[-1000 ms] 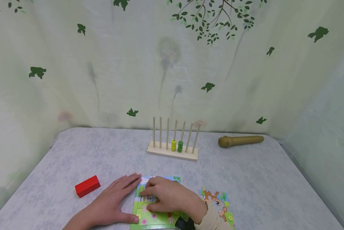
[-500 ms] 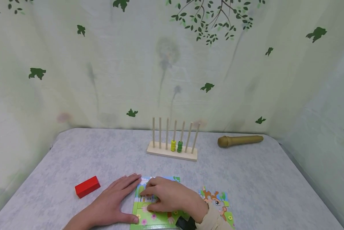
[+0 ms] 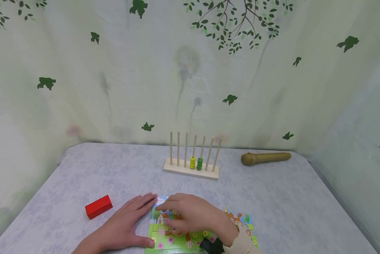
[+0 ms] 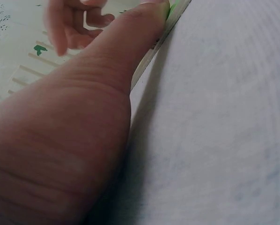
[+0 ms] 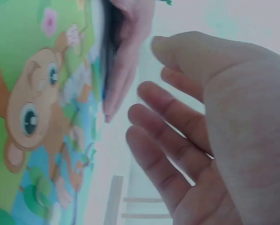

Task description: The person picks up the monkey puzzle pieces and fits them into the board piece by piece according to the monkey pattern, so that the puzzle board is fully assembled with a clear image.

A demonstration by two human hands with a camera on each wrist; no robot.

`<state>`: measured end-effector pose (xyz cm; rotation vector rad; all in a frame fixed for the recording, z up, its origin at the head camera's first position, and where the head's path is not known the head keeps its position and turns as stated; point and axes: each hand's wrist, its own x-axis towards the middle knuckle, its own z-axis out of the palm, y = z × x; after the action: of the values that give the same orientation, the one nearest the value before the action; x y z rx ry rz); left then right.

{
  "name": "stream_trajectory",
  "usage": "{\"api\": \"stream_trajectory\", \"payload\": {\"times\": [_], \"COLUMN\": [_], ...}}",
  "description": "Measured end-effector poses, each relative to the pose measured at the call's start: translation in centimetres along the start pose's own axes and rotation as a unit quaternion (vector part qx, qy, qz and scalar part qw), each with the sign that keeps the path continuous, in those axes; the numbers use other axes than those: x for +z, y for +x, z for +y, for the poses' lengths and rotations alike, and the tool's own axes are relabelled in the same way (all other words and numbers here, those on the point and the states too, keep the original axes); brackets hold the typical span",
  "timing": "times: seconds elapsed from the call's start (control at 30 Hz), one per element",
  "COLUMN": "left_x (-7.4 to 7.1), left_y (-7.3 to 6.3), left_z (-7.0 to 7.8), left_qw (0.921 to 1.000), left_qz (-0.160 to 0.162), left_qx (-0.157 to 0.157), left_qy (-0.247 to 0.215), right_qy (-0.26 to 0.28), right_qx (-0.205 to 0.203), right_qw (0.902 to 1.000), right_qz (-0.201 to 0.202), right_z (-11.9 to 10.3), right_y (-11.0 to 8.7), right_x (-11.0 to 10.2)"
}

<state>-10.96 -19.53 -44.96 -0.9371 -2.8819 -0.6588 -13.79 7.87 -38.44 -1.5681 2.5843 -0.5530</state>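
A picture puzzle [image 3: 177, 242] in a flat tray lies at the near middle of the table, showing a monkey, a house and pink flowers. My left hand [image 3: 126, 220] lies along its left side, fingers extended, the thumb on the lower left corner; the thumb [image 4: 130, 33] is at the tray's edge in the left wrist view. Over the puzzle hovers my right hand [image 3: 196, 213], fingers loosely bent. The right wrist view shows those fingers [image 5: 151, 150] apart from the printed monkey [image 5: 34, 98], with nothing between them and the thumb.
To the right lies another picture section [image 3: 247, 220], partly hidden by the right wrist. A red block [image 3: 98, 207] sits left of the left hand. Farther back stand a wooden peg rack [image 3: 190, 171] with yellow and green beads, and a wooden microphone-shaped stick [image 3: 266, 158].
My right hand has loosened its fingers and risen slightly off the puzzle, uncovering the house and the monkey's face. My left hand stays in place. The head view has tilted slightly.
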Motion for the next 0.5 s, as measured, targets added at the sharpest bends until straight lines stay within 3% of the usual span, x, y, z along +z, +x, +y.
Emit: {"api": "stream_trajectory", "payload": {"times": [0.23,0.5], "left_x": [0.1,0.1], "left_y": [0.1,0.2], "left_z": [-0.2,-0.1], "left_qw": [0.9999,0.9998], "left_qz": [-0.009,-0.018], "left_qx": [-0.005,-0.012], "left_qy": [-0.002,-0.001], "right_qy": [0.048,0.077], "right_qx": [-0.003,0.057], "right_qw": [0.9982,0.9948], "right_qz": [0.034,0.036], "right_z": [-0.1,0.8], "right_y": [-0.9,-2.5], "right_x": [-1.5,-2.3]}}
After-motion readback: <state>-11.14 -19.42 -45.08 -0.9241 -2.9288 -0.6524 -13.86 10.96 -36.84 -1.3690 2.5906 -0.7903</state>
